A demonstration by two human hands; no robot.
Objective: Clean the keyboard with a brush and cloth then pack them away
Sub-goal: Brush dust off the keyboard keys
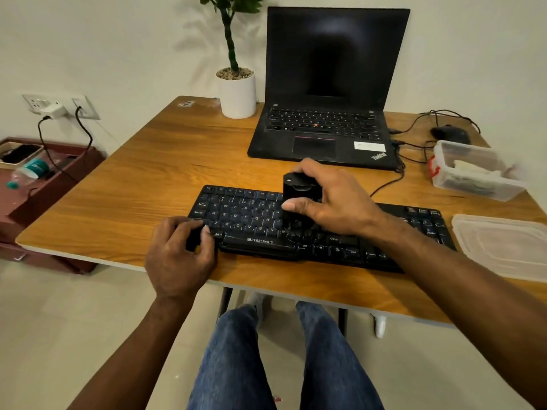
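Laptop [325, 93] (screen dark), potted plant [236, 84], mouse [451, 134].

A home office corner: wooden desk [165, 161], open laptop [325, 113], potted plant [236, 90], wall sockets [59, 106].

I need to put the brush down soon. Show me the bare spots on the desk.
Bare: wooden desk left of the black keyboard, up to the white plant pot. Crowded: right side, with clear plastic box, lid, cables.
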